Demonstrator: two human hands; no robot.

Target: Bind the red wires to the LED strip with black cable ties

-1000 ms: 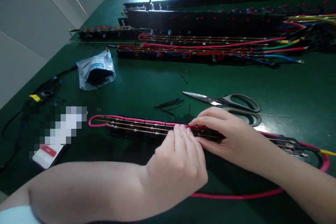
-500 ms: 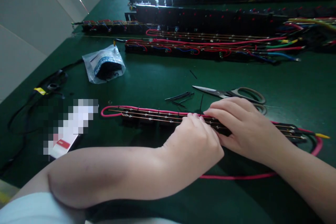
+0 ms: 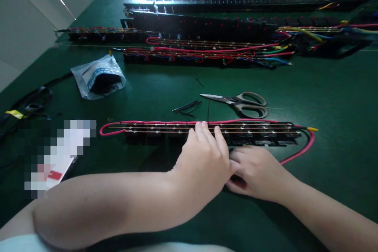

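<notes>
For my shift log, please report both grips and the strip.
Left grip on strip at red wire. Right grip in front, contents hidden. Scissors behind, clear of strip.

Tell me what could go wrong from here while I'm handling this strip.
The red cable loops out beyond the left end of the strip, so it might snag. The scissors lie just past the strip, so reaching over could risk a cut. The thin black pieces lie loose nearby and may scatter.
</notes>
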